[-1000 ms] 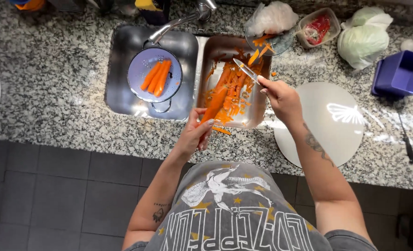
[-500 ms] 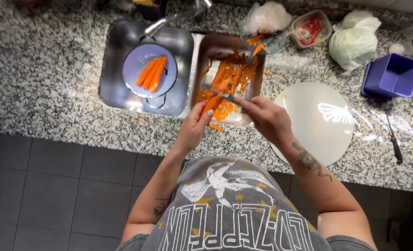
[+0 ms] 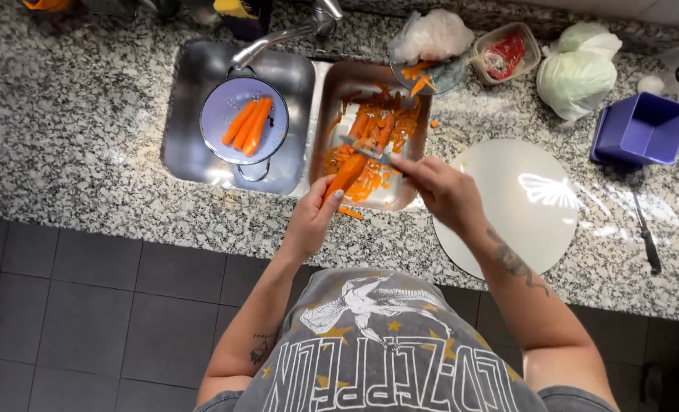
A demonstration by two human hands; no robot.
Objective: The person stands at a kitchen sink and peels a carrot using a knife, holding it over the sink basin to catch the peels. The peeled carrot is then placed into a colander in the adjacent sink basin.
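The carrot (image 3: 347,174) lies slanted over the right sink basin (image 3: 408,200), its near end pinched in my left hand (image 3: 312,221). My right hand (image 3: 442,191) is closed round a peeler (image 3: 364,149), blade on the carrot. Peelings (image 3: 381,130) lie beyond my grip; peeled carrots (image 3: 248,123) sit in a colander (image 3: 225,149) farther left.

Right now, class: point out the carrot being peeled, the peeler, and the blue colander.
carrot (image 3: 346,175), head view, bare middle above the fingers.
peeler (image 3: 362,149), head view, metal blade end.
blue colander (image 3: 221,107), head view, inner wall.
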